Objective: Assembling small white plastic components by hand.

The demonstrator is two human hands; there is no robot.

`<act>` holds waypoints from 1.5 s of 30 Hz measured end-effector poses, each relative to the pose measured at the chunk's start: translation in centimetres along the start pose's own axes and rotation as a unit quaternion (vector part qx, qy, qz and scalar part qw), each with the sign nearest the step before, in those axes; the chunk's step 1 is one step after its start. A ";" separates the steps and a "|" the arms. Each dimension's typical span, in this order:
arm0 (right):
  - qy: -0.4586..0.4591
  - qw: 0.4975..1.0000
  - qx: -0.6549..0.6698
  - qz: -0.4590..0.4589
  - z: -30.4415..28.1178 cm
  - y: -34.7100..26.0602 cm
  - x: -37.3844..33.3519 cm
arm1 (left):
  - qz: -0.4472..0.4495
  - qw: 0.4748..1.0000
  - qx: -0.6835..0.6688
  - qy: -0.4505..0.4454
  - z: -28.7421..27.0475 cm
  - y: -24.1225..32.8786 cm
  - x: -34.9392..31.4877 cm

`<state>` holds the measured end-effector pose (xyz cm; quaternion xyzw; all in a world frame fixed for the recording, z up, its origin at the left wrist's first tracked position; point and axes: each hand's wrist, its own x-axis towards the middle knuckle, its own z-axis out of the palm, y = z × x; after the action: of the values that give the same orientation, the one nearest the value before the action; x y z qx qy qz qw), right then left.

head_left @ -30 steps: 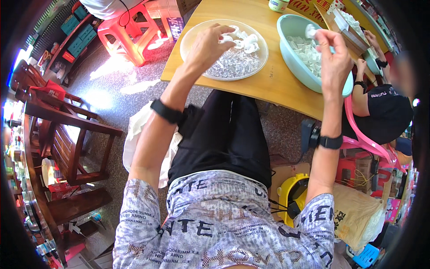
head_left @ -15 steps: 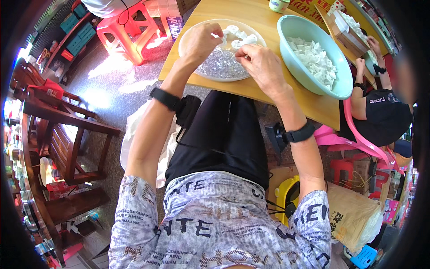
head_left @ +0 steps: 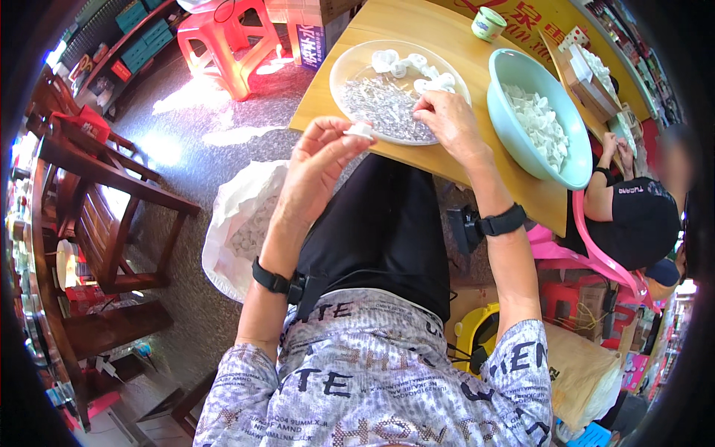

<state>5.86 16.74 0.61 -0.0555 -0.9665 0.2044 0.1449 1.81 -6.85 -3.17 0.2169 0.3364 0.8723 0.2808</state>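
Held piece: small white plastic part, pinched at fingertip level just off the near edge of the table, beside the tray rim.
Left hand: raised, thumb and fingers closed on the small white plastic part; black band on the wrist.
Right hand: palm down over the near right side of the tray, fingers curled onto the silvery pile; whether anything is gripped cannot be told.
Tray: round shallow white plastic tray, holding a heap of small silvery metal bits in the middle and a row of white plastic parts along its far side.
Bowl: large pale turquoise plastic bowl, just right of the tray, heaped with white pieces.
Table: yellow wooden tabletop, bearing tray and bowl, with a small green cup near the far edge.
Floor side: white plastic sack of pale pieces left of the knees; red plastic stool beyond it.
Neighbour: another person in a black shirt seated at the right, on a pink chair.
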 end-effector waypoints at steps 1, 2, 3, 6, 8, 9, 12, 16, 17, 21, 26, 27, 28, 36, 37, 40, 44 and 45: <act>0.012 1.000 0.009 -0.017 0.0 -0.3 0.0 | 0.002 1.000 -0.025 -0.005 0.2 -0.3 -0.6; 0.009 1.000 0.007 -0.022 -0.1 -0.5 -0.3 | -0.004 1.000 -0.024 -0.002 0.4 -0.3 -1.1; 0.042 0.999 0.016 -0.014 -0.6 -1.3 -0.8 | 0.000 1.000 -0.027 0.003 0.5 -0.5 -1.4; 0.077 0.997 0.016 -0.007 -1.6 -1.9 -1.3 | -0.012 0.997 -0.067 0.020 0.5 -0.9 -1.9; 0.084 0.996 0.004 -0.004 -2.0 -1.8 -1.6 | -0.014 0.998 -0.060 0.022 0.2 -1.2 -2.0; 0.079 0.995 0.038 0.040 -2.1 -1.7 -1.7 | -0.016 0.998 -0.049 0.026 0.3 -1.4 -1.9; 0.069 0.976 0.178 0.107 -2.3 -1.5 -2.5 | -0.027 0.999 -0.016 0.030 1.1 -1.2 -2.4; 0.024 0.907 0.399 0.131 -2.1 -3.9 -4.6 | -0.034 0.998 0.026 0.048 2.0 -1.4 -2.8; 0.020 0.906 0.401 0.135 -2.1 -4.7 -5.3 | -0.040 0.998 0.040 0.028 2.0 -1.5 -2.9; -0.019 0.889 0.438 0.134 -1.9 -7.5 -7.9 | -0.039 0.996 0.075 0.012 2.6 -2.0 -3.4; -0.027 0.891 0.435 0.129 -1.2 -8.1 -9.0 | 0.002 0.992 0.128 0.021 2.7 -2.4 -3.9; -0.025 0.889 0.437 0.131 -1.1 -8.2 -9.1 | -0.002 0.991 0.126 0.033 2.8 -2.3 -4.0; -0.032 0.891 0.433 0.135 -1.1 -8.4 -9.2 | -0.006 0.991 0.124 0.045 2.9 -2.2 -4.0; 0.003 0.925 0.376 0.050 -0.7 -9.5 -9.9 | -0.019 0.994 0.101 0.040 2.5 -2.1 -4.4; 0.029 0.926 0.374 0.040 -0.4 -9.5 -10.1 | -0.029 0.994 0.097 0.040 2.5 -2.1 -4.4; 0.062 0.926 0.370 0.042 -0.3 -9.7 -10.2 | -0.034 0.997 0.059 0.020 2.5 -2.0 -4.4; 0.108 0.917 0.380 0.054 -0.2 -9.3 -10.4 | -0.009 0.995 0.095 0.004 2.5 -2.2 -4.4; 0.107 0.917 0.381 0.054 -0.1 -9.2 -10.5 | -0.021 0.996 0.089 0.002 2.8 -2.0 -4.4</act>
<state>15.47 6.71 1.80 -0.0695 -0.7896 0.5579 0.2460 7.39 -7.09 -3.50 0.2321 0.4175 0.8333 0.2784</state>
